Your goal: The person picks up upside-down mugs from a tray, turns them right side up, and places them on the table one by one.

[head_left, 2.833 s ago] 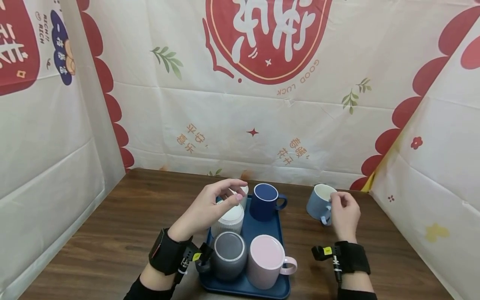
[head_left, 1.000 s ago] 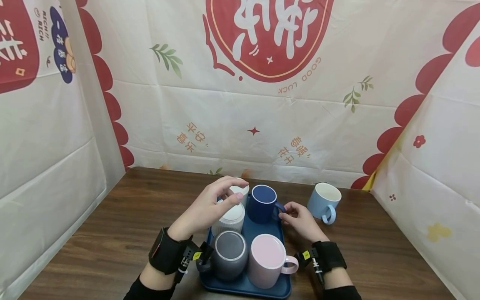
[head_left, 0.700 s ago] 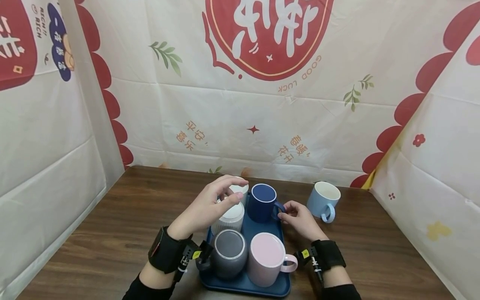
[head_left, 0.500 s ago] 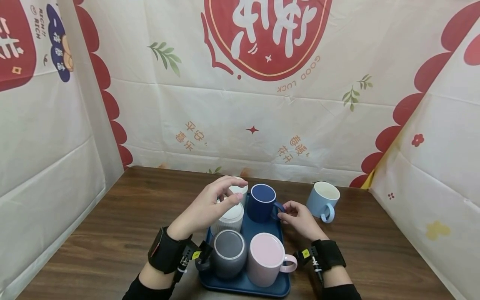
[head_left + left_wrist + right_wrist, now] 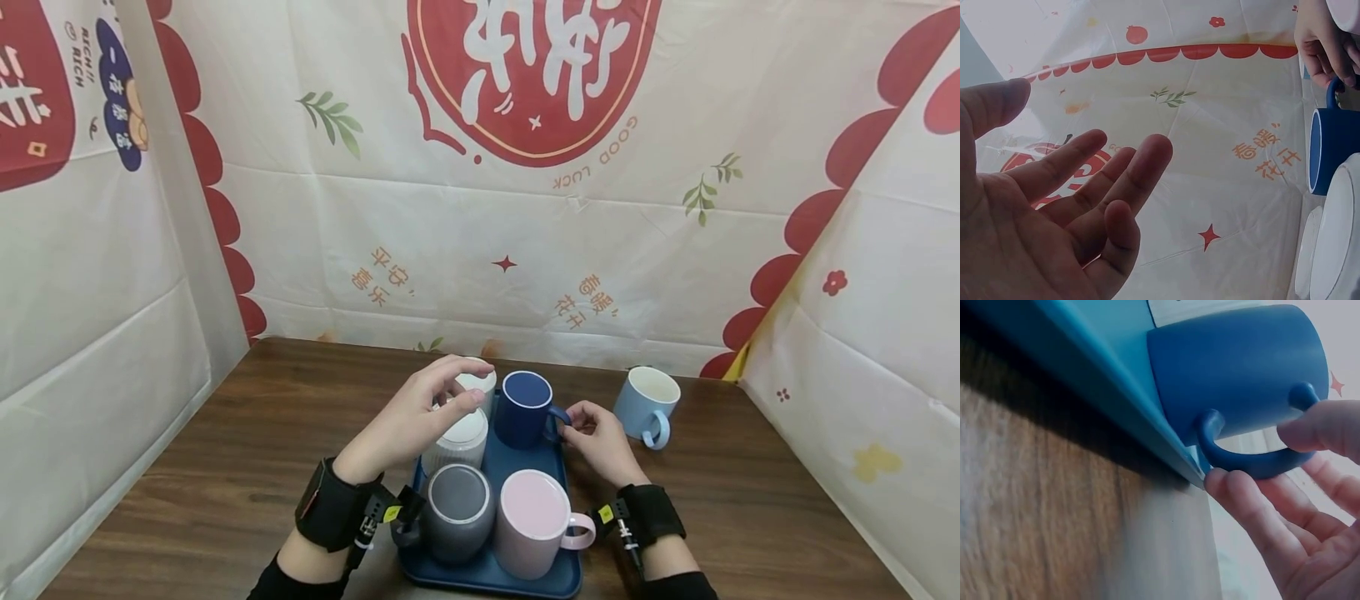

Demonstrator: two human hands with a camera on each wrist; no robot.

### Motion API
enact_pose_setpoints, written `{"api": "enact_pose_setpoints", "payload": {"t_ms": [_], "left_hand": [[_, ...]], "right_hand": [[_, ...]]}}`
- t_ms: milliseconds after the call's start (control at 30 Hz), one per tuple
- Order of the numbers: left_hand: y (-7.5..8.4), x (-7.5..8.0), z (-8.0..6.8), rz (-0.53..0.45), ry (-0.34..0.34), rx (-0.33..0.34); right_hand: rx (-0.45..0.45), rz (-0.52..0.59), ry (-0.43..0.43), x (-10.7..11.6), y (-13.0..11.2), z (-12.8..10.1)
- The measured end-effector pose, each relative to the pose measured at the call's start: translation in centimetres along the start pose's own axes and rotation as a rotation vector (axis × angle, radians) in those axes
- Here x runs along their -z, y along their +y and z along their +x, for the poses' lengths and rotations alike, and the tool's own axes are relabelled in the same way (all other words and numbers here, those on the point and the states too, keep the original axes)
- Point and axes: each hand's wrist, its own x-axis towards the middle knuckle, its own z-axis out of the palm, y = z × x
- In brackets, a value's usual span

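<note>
My right hand (image 5: 602,442) is at the handle of a navy mug (image 5: 525,408), which stands upright at the far right of a blue tray (image 5: 555,575). In the right wrist view the thumb (image 5: 1322,425) lies on one side of the handle (image 5: 1254,464) and the fingertips press the other, pinching it. The left hand (image 5: 412,412) hovers over two white mugs (image 5: 461,437) on the tray's left, partly hiding them. Its fingers are spread and loosely bent, holding nothing. An upside-down grey mug (image 5: 457,508) and an upside-down pink mug (image 5: 532,521) occupy the near half.
A light blue mug (image 5: 647,408) stands upright on the wooden table (image 5: 225,467), right of the tray, its handle toward me. Printed cloth (image 5: 450,225) hangs behind the table and along both sides.
My right hand has let go of the light blue mug and moved left to the navy mug's handle. The light blue mug sits slightly further right. The left hand stays in place.
</note>
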Motion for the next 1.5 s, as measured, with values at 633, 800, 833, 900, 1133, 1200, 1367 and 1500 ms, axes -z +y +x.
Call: {"api": "enact_pose_setpoints", "payload": {"t_ms": [633,800,833,900,1133,1200,1367,1500], "left_hand": [[-0.1,0.0,0.0,-0.004,-0.013,0.009],[-0.1,0.0,0.0,-0.008,-0.011,0.014],[0.0,0.0,0.0,-0.010,-0.012,0.015],[0.0,0.0,0.0,-0.011,-0.016,0.019],[-0.1,0.1,0.0,-0.006,-0.022,0.016],[-0.2,0.1,0.0,0.000,-0.024,0.011],[-0.2,0.1,0.1,-0.004,-0.032,0.015],[-0.1,0.0,0.1,-0.018,-0.040,0.029]], "right_hand": [[0.089,-0.104,0.050,0.8,-1.1,-0.5],[0.075,-0.093,0.035,0.9,-1.3,-0.3],[0.075,-0.088,0.032,1.0,-1.4,-0.3],[0.078,-0.085,0.031,1.1,-1.5,-0.4],[0.108,-0.076,0.043,1.8,-2.6,-0.6],[0.119,-0.082,0.059,1.9,-3.0,-0.7],[0.128,-0.054,0.081,2.1,-3.8,-0.8],[0.129,-0.031,0.083,2.3,-4.2,-1.1]]}}
